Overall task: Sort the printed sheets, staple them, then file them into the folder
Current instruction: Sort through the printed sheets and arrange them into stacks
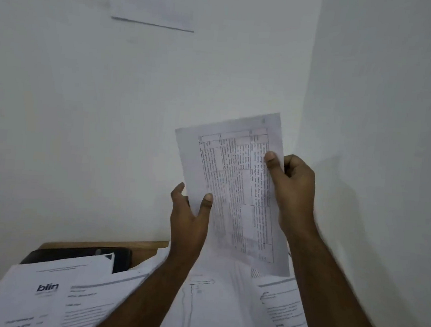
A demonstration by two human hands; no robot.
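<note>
Showing a dense printed table, the sheet (235, 190) tilts left.

The printed sheet (235, 190) held up is thin matt white paper with a grey table of text. More matt paper sheets (75, 296) cover the near desk. The desk edge (148, 248) looks like smooth brown wood. A glossy black object (81, 254) lies on it. The wall (108, 129) is matt, painted white.

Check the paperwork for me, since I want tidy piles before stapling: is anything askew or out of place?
Yes. The loose sheets on the desk lie fanned and overlapping at different angles, partly covering a black object. The table-printed sheet, held up by the left hand and right hand, is tilted.
</note>
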